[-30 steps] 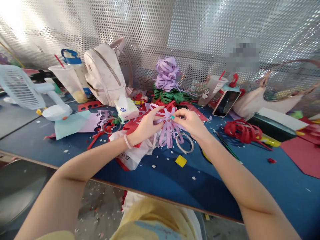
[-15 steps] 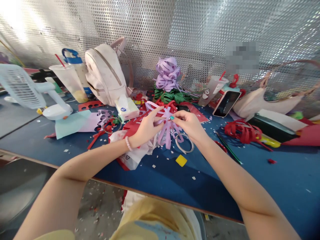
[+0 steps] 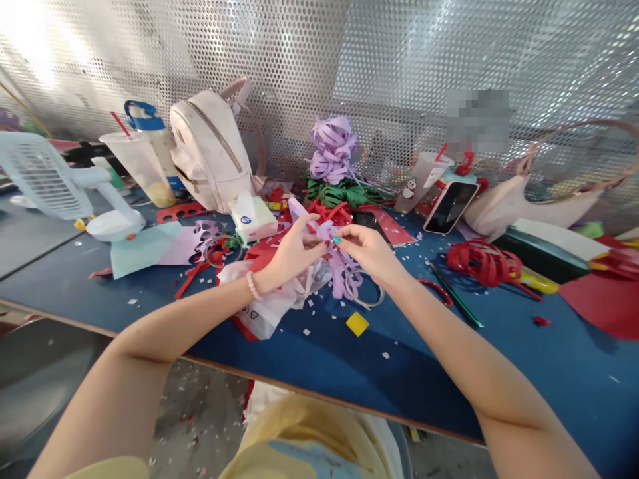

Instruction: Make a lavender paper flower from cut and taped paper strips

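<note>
Both my hands meet over the middle of the blue table [image 3: 319,352], pinching a lilac paper piece cut into strips [image 3: 344,273]. My left hand [image 3: 289,256] grips its left side with closed fingers. On the right, my right hand [image 3: 367,249] pinches the same paper at the top, and the cut strips curl down below it. A tape ring [image 3: 372,301] lies on the table just under the strips. A crumpled white plastic bag [image 3: 269,303] sits beneath my left wrist.
At the back stand a finished lilac paper flower with green leaves [image 3: 333,156], a white backpack [image 3: 210,153], a tissue pack [image 3: 252,218], drink cups [image 3: 137,166], a small fan [image 3: 54,186], a phone [image 3: 450,206] and red paper curls [image 3: 482,261]. A yellow square [image 3: 357,324] and paper scraps litter the table.
My hands have shifted slightly left and up with the lilac paper; its strips now hang bunched closer together below my right hand.
</note>
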`<control>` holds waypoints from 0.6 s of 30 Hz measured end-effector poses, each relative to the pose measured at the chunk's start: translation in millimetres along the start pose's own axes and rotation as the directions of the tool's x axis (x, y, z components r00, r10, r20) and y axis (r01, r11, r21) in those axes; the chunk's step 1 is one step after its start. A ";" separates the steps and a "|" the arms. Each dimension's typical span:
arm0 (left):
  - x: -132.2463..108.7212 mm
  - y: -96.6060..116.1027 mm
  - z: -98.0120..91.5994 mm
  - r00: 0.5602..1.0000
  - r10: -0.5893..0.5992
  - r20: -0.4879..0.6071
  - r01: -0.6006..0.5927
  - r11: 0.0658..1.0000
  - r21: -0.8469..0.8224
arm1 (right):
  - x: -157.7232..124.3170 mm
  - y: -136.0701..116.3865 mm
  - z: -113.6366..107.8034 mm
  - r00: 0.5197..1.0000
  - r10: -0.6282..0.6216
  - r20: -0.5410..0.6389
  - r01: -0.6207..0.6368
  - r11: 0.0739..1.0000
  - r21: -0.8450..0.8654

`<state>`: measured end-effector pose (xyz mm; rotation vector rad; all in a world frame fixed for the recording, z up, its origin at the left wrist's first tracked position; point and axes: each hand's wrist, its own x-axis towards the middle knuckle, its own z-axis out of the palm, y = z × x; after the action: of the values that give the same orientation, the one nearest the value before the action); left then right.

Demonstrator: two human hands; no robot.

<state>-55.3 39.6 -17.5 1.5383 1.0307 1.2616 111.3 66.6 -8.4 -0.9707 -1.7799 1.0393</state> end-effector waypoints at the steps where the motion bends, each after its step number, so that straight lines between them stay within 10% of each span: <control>1: 0.2 -0.4 -0.4 1.000 -0.014 0.004 0.014 1.000 0.023 | 0.3 0.7 0.1 1.000 0.006 0.009 -0.006 1.000 0.008; 18: -5.2 9.6 -1.9 0.995 0.103 0.013 -0.103 0.970 0.220 | 4.6 -3.6 -7.5 0.999 0.007 -0.037 -0.007 1.000 -0.012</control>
<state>-57.2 32.2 -9.5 1.7815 1.1333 1.2490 115.8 71.5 -1.5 -0.9983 -1.7563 1.0098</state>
